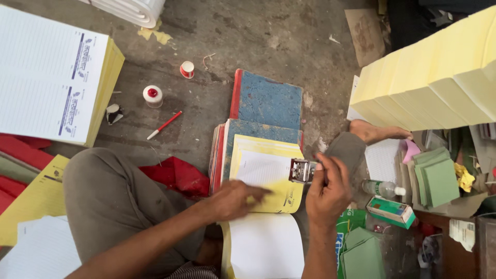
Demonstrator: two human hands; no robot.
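Left hand [235, 200] flat, fingers spread, pinning the yellow-covered paper pad [263, 173] on a stack of blue boards [266, 103] mid-floor to stop slipping. Right hand [328, 188] closed around a metal stapler [302, 170] at the pad's right edge. Thin matte sheets; rough, stained concrete floor [258, 36].

bare forearms, no sleeves – grey-brown trousers – striped cloth at waist, bare foot
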